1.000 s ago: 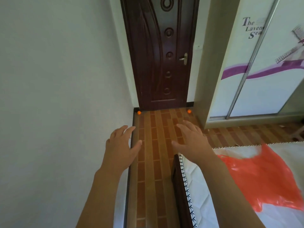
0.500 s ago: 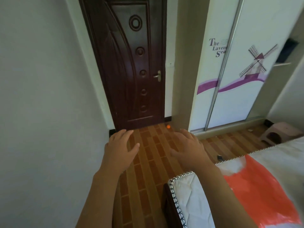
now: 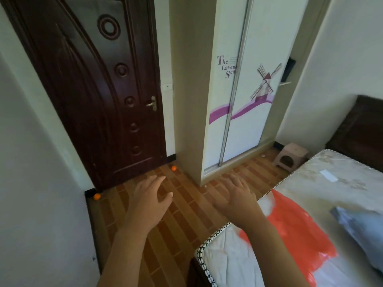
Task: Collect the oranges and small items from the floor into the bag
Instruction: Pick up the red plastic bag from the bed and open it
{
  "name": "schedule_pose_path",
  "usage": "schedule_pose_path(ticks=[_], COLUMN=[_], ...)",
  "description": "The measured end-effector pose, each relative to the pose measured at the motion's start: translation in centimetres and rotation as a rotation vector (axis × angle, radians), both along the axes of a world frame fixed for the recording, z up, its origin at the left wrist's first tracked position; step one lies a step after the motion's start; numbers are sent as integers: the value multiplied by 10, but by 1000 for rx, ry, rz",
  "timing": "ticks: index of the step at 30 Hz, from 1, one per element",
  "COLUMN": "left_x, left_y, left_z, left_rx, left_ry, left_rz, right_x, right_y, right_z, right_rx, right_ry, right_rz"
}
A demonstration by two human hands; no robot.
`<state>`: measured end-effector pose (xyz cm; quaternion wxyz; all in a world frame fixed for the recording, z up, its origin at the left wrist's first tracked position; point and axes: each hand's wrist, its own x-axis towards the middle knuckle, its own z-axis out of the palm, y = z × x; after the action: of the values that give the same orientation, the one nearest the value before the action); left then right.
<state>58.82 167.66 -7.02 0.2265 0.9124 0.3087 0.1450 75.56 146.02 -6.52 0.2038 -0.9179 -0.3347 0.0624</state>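
A thin orange-red plastic bag [image 3: 290, 230] lies flat and crumpled on the mattress [image 3: 323, 183], spread from near the bed's corner toward a blue pillow [image 3: 364, 230]. The right hand [image 3: 238, 198] hovers palm down over the mattress edge, just beside the bag's upper end, fingers straight and spread, holding nothing. The left hand [image 3: 150, 198] hangs over the brown tiled floor [image 3: 186, 214], well apart from the bag, its fingers likewise extended and empty. Two small round oranges sit on the floor in front of the dark wooden door [image 3: 93, 90]: one orange [image 3: 173, 168] at the door's right corner beyond the left hand's fingertips, the other orange [image 3: 96, 196] at the left corner against the wall. A tiny pale item [image 3: 263, 155] lies by the wardrobe [image 3: 238, 90], near a pink stool [image 3: 290, 155].
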Motion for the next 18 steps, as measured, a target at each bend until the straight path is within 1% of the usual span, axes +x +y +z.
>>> schedule_pose_path(ticks=[4, 8, 12, 18], left_x=[24, 43, 62, 99], left_y=[21, 52, 82, 138], left_z=[-5, -12, -15, 8], left_rx=[-22, -20, 72, 175], left_ry=[21, 34, 129, 211], left_rz=[-29, -12, 26, 88], right_x=[19, 40, 65, 110], right_y=[17, 53, 104, 190], right_z=[2, -6, -12, -6], right_rx=[-18, -53, -35, 57], right_ry=[-6, -8, 15, 90], right_rz=[-52, -32, 22, 90])
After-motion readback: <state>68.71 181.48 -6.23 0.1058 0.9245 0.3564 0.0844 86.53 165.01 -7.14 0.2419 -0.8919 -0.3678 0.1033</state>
